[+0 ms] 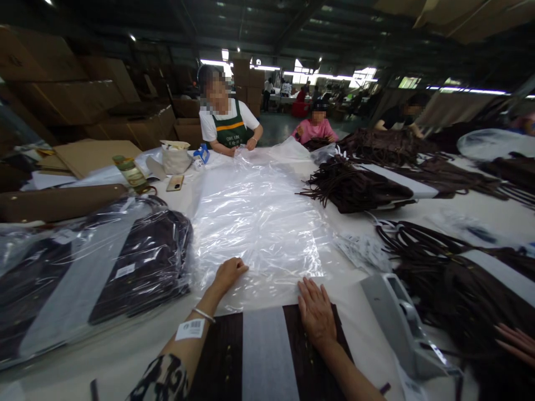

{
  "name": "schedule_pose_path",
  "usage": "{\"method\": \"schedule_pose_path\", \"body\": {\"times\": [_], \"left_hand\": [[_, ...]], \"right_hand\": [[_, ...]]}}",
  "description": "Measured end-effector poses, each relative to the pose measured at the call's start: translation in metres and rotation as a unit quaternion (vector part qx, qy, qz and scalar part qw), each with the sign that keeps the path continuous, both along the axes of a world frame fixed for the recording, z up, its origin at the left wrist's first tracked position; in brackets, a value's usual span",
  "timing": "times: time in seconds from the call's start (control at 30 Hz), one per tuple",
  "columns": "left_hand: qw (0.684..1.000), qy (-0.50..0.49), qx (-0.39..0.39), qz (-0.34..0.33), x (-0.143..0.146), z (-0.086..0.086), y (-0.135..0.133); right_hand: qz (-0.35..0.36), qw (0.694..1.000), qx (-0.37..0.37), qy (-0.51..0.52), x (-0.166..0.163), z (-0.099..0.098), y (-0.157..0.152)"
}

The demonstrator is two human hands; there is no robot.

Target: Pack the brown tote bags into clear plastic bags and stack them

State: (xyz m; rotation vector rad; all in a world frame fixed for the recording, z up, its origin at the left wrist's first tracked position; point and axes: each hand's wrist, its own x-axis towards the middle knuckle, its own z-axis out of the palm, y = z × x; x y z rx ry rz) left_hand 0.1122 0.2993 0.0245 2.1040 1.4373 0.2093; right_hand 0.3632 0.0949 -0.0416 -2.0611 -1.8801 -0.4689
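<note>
A large clear plastic bag [259, 223] lies spread over the table in front of me. With its fingers curled together, my left hand [229, 274] grips the near part of this film. My right hand [315, 309] rests flat, fingers stretched out, across the far right edge of a dark brown bag [221, 353] and touching the film's near edge. A pale grey strip [267, 353] runs over the middle of that brown bag. A white barcode label [190, 329] sticks to my left forearm, below a bracelet.
Plastic-wrapped brown bags [137, 267] lie at left. Dark strapped bags [451, 284] and a grey tape dispenser [397, 323] are at right, by another person's hand [518, 342]. A co-worker in a green apron [229, 131] holds the film's far end. A phone [175, 182] lies beyond.
</note>
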Motion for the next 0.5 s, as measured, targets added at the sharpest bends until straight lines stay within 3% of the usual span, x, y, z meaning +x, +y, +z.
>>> {"method": "schedule_pose_path", "body": {"times": [0.13, 0.3, 0.4, 0.5], "left_hand": [[0.998, -0.059, 0.020, 0.033, -0.004, 0.021, 0.010], [0.972, -0.186, 0.128, 0.066, 0.005, 0.058, -0.006], [0.956, -0.199, 0.213, 0.012, 0.011, 0.074, -0.032], [0.956, -0.105, 0.265, -0.068, 0.012, 0.075, -0.070]], "right_hand": [[0.001, 1.000, 0.005, 0.011, -0.001, 0.003, 0.000], [0.003, 0.999, -0.003, 0.033, -0.002, 0.005, 0.000], [0.007, 0.999, 0.000, 0.049, -0.003, 0.006, 0.001], [0.010, 0.998, 0.004, 0.064, -0.002, 0.005, 0.001]]}}
